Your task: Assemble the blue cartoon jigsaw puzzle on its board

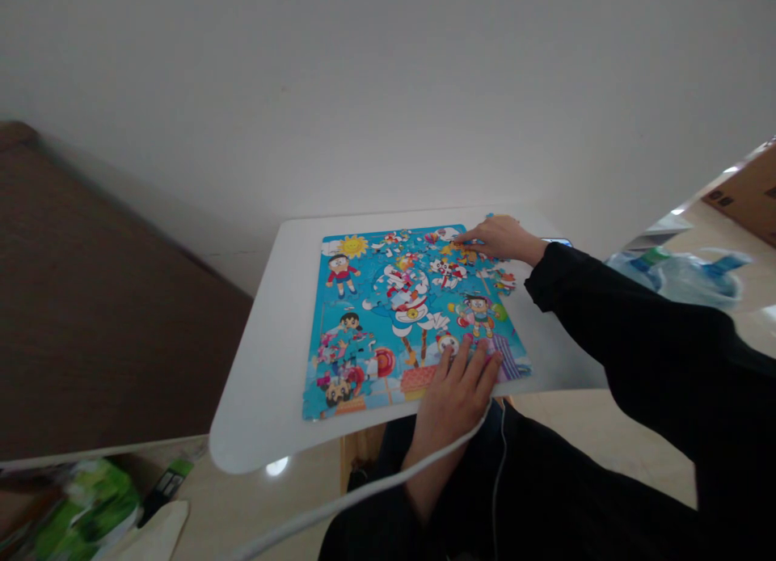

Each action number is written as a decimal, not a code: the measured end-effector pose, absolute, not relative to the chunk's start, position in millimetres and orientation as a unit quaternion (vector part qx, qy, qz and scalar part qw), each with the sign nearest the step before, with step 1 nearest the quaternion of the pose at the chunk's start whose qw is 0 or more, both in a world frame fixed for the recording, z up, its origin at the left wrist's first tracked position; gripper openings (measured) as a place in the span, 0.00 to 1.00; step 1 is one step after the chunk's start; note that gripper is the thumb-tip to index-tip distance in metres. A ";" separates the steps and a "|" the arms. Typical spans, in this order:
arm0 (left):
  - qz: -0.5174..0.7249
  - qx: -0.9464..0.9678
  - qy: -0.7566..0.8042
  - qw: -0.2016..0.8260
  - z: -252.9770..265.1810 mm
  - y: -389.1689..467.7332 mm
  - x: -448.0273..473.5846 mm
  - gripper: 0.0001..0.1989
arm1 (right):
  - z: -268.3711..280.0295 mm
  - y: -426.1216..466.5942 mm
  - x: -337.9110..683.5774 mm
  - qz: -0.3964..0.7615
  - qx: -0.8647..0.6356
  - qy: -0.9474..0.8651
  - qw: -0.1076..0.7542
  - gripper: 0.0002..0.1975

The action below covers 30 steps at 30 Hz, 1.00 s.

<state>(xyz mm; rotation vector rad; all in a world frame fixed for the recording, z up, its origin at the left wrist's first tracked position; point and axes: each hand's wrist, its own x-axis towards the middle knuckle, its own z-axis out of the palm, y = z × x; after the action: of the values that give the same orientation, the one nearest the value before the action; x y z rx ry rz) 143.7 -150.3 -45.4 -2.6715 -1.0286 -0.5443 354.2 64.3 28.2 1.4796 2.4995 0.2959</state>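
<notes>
A blue cartoon jigsaw puzzle (364, 302) lies flat on a small white table. Many of its pieces sit in the picture, while several look loose or jumbled across the middle, the lower left and the upper right. My left hand (456, 391) rests palm down over the puzzle's lower right edge with its fingers spread. At the upper right, my right hand (502, 238) reaches in with its index finger stretched toward the pieces and its other fingers curled under. Whatever its fingertips pinch, if anything, is hidden. Several loose puzzle pieces (506, 281) stick out past the right edge.
The white table (260, 367) stands against a grey wall, its near left corner rounded. A white cable (364, 496) runs across my left wrist. A phone-like object (556, 242) lies partly behind my right sleeve. Clear plastic (685, 274) is at the right; a green bag (90, 496) is at the lower left.
</notes>
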 end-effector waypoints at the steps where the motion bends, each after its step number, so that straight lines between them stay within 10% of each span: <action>1: -0.185 -0.911 -0.351 0.113 -45.1 -150.5 143.7 0.20 | 27.5 64.2 354.6 0.098 0.506 0.851 0.106 0.20; 30: -0.146 -0.917 -0.358 0.104 -39.5 -153.4 142.3 0.21 | 38.0 45.3 303.6 0.150 0.538 0.816 0.152 0.19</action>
<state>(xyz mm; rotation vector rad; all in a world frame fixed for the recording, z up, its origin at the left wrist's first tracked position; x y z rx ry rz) 142.3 -153.4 -39.5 -2.7034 -1.0553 -0.4296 303.6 45.3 38.0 1.5432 2.3418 0.4297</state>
